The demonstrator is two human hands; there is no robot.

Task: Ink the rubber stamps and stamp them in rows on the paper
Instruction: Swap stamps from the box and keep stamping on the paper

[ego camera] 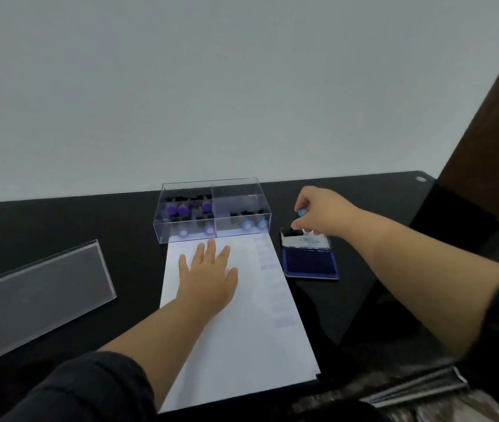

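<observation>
Right hand (323,213) curled around a rubber stamp (300,215) with a blue cap, fingers pinching it just above the raised lid of the ink pad (310,259) — dark blue pad surface exposed, lying just right of the paper. Left hand (208,277) flat with fingers straight and spread, pressing on the upper part of the white paper (242,339). Column of faint blue imprints (266,254) along the paper's right edge. Clear compartmented box (211,208) touching the paper's far edge — purple-capped stamps (178,210) in its left half, blue-capped ones (254,225) in its right. Clear lid (38,293) well apart at left on the black table (364,293).
</observation>
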